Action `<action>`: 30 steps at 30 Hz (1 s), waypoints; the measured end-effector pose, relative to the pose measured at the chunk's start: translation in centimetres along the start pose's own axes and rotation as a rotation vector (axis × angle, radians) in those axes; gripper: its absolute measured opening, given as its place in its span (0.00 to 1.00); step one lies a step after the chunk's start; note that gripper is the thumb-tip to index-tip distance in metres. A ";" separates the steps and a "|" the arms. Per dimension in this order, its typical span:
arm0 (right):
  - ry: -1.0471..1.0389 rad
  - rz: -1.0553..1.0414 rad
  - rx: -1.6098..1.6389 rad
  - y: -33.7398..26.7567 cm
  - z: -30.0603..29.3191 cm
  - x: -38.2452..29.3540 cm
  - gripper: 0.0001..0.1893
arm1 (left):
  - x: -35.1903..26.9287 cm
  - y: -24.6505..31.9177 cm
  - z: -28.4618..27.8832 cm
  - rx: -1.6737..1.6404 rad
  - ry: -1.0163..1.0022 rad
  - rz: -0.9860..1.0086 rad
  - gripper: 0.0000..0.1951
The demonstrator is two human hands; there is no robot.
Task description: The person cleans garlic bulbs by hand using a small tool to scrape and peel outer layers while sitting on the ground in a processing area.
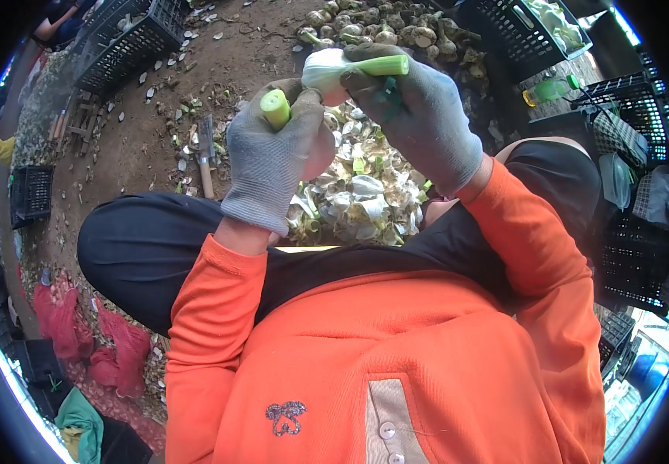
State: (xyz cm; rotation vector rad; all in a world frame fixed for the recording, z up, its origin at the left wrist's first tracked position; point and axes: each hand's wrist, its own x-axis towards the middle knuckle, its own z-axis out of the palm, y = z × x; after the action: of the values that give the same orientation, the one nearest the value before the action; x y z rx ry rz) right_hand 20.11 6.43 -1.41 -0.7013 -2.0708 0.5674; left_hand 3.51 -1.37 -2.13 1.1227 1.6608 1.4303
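My left hand (279, 145), in a grey knit glove, is closed on a garlic bulb whose cut green stem (275, 109) points up between thumb and fingers; the bulb is mostly hidden by the hand. My right hand (415, 110), gloved alike, grips a second, white garlic bulb (324, 72) by its base and thick green stem (383, 65). The fingers of my left hand meet the underside of this white bulb. A strip of dark green material lies across the right glove's fingers. Below both hands is a heap of garlic skins and stem pieces (363, 203).
Unpeeled garlic bulbs (386, 26) are piled beyond my hands. A wooden-handled cleaver (205, 156) lies on the dirt floor at left. Black crates stand at upper left (131, 46) and upper right (514, 40), near a bottle (549, 91). Red net sacks (119, 342) lie lower left.
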 end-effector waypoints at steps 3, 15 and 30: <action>-0.012 0.148 0.082 -0.2 -0.1 -0.1 0.09 | 0.1 -0.6 -0.1 0.103 0.011 0.105 0.12; 0.009 -0.003 -0.031 -0.4 -0.3 0.0 0.12 | 0.1 0.9 0.0 -0.086 0.020 -0.013 0.10; 0.061 -0.007 -0.099 -1.2 -0.1 0.1 0.12 | 0.0 1.1 0.1 -0.190 0.040 -0.007 0.10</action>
State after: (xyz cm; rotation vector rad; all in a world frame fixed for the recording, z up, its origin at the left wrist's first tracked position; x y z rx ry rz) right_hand 19.84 5.62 -0.51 -0.7589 -2.0545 0.4372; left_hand 3.81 -1.32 -1.08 0.9870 1.5176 1.5791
